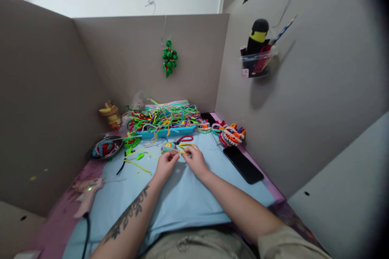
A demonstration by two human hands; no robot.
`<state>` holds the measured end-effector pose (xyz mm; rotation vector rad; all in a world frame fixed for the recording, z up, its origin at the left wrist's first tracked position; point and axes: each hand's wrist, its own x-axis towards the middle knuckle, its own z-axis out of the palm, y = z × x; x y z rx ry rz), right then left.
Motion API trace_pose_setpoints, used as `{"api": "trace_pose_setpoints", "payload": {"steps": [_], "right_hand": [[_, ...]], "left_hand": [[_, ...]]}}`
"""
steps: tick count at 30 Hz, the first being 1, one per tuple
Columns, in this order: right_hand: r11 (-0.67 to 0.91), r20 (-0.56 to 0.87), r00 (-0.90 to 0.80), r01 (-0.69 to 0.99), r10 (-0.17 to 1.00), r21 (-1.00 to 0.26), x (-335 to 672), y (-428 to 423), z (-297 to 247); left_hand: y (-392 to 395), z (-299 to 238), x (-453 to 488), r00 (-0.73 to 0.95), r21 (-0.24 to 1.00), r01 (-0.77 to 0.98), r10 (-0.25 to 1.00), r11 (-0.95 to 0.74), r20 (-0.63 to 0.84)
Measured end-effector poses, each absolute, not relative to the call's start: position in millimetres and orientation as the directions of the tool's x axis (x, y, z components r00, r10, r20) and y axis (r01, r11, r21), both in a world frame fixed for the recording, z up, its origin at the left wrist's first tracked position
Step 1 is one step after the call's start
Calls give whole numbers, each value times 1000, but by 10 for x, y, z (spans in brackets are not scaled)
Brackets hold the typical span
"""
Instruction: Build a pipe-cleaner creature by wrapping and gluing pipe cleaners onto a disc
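My left hand [167,162] and my right hand [195,159] meet above the blue cloth, fingertips pinched close together. Between them shows a small pale yellow piece [182,152], which looks like a pipe cleaner; most of it is hidden by the fingers. Just beyond the left fingers lies a round multicoloured coil [168,146]. Pliers with yellow handles [184,145] rest behind the right fingers, and a red pipe cleaner loop [185,138] is farther back. Loose yellow pipe cleaners [138,166] and a bright green piece [140,156] lie to the left.
A blue tray [179,131] heaped with pipe cleaners stands at the back. Left are a dark bowl [120,144] and a pink glue gun [91,196] with a lit green light. A black phone [243,164] and colourful coiled pieces [229,135] lie right. Grey partitions [146,48] enclose the table.
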<state>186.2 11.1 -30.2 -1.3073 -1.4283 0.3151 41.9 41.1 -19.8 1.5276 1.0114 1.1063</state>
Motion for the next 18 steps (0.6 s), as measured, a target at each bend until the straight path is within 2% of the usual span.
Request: {"api": "trace_pose_setpoints", "payload": {"steps": [5, 13, 18], "right_hand": [[330, 518, 208, 565, 830, -756, 1854, 97, -307], [286, 543, 105, 758, 833, -586, 1783, -10, -225], [308, 542, 99, 732, 834, -608, 1792, 4, -251]], "left_hand": [[399, -194, 423, 269, 974, 85, 946, -211, 181], [324, -117, 455, 188, 951, 202, 962, -233, 196], [329, -119, 452, 187, 948, 163, 952, -275, 244]]}}
